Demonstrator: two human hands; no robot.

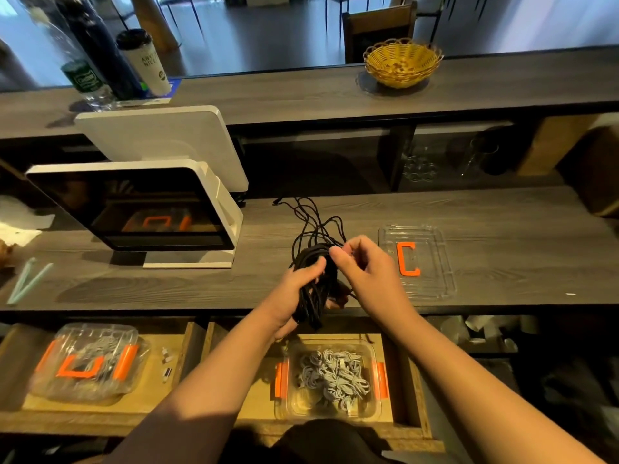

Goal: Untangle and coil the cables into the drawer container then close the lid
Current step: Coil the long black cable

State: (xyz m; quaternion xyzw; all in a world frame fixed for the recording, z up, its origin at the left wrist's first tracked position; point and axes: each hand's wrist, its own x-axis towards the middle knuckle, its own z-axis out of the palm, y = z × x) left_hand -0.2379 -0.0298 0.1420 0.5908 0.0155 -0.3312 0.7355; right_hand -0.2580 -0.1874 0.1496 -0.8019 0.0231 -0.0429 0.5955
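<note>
Far to the left of the hands, in an open drawer below the worktop (167, 289), sits a closed clear box with orange clips (87, 361). Above it on the worktop stands a white-framed screen (134, 205). The left hand (294, 296) is curled round a thick bundle of black cables (316, 283), thumb pressed over the top of it, holding it just above the worktop's near edge. Loose black strands (308, 216) run from the bundle away across the worktop. The right hand (363, 266), touching the bundle from the right, pinches one strand between thumb and fingertips. Directly beneath the hands, an open clear container (330, 376) with orange latches rests in the drawer and holds coiled grey cables. Just right of the right hand, the clear lid (432, 262) with an orange handle lies flat on the worktop.
</note>
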